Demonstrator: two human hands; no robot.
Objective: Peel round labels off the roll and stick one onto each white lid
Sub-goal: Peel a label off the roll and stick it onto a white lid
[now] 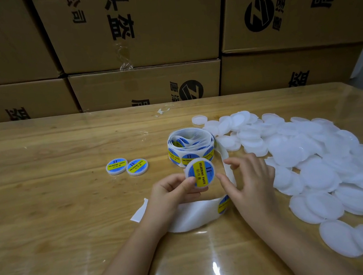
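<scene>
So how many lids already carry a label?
3. One labelled lid and another lie side by side left of the roll; the third lid is gripped by the left hand. The white pile could hide more.

A packing or warehouse workroom: stacked brown cardboard shipping cartons (pixel 141 29) with black print fill the upper frame. The film-covered wooden bench (pixel 42 153) carries a bulk heap of white round plastic lids (pixel 314 156) at right and a roll of blue-and-yellow round labels (pixel 190 147) at centre.

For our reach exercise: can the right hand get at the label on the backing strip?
Probably yes: the right hand is open, and the label lies uncovered on the backing strip beside it.
</scene>
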